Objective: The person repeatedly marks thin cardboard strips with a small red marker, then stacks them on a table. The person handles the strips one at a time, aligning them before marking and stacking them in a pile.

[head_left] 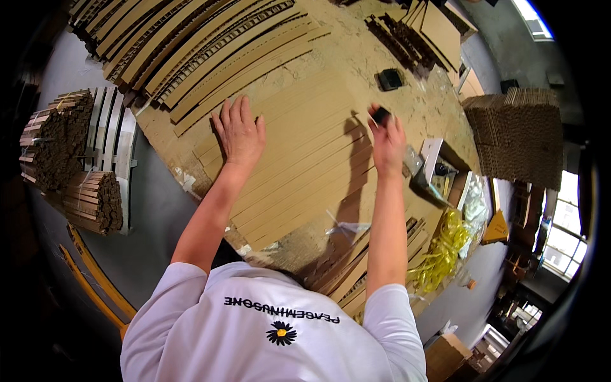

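Cardboard strips (299,162) across a worktable (353,41), bundles (62,139) and a pallet (112,130) show a workshop

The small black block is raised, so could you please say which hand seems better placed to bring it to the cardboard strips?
Probably the right hand: it holds the small black block, raised near the right ends of the cardboard strips. The left hand lies spread over their left side, apparently empty.
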A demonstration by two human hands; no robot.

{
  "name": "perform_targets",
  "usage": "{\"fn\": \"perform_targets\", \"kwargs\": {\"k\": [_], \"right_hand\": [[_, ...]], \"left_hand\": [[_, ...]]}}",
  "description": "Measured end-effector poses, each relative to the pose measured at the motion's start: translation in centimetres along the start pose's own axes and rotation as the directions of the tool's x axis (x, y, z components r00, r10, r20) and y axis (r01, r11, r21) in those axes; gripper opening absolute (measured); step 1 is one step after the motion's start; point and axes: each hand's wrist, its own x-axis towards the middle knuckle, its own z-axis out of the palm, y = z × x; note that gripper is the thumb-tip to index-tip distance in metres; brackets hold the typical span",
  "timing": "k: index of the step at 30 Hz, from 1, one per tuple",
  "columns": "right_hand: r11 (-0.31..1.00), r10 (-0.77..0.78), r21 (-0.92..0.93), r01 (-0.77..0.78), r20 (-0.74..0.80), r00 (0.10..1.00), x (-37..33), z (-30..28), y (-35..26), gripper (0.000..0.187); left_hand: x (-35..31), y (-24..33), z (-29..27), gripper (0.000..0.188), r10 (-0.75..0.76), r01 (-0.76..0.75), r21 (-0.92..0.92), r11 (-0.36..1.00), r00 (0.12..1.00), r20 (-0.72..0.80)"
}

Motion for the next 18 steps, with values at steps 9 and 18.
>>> {"fn": "perform_targets", "kwargs": {"k": [9,18], "right_hand": [[0.973,0.109,-0.216,-0.083,0.114,0.987,12.4,5.0,5.7,0.023],[0.921,-0.004,-0.366,0.137,0.344,0.939,7.3,10.3,1.6,0.013]], "left_hand": [[-0.8,-1.0,0.9,0.05,0.069,-0.069,0.009,0.998,0.998,0.008],[-1.8,-0.9,0.1,0.047,-0.008,0.007,-0.057,0.998,1.0,-0.008]]}}
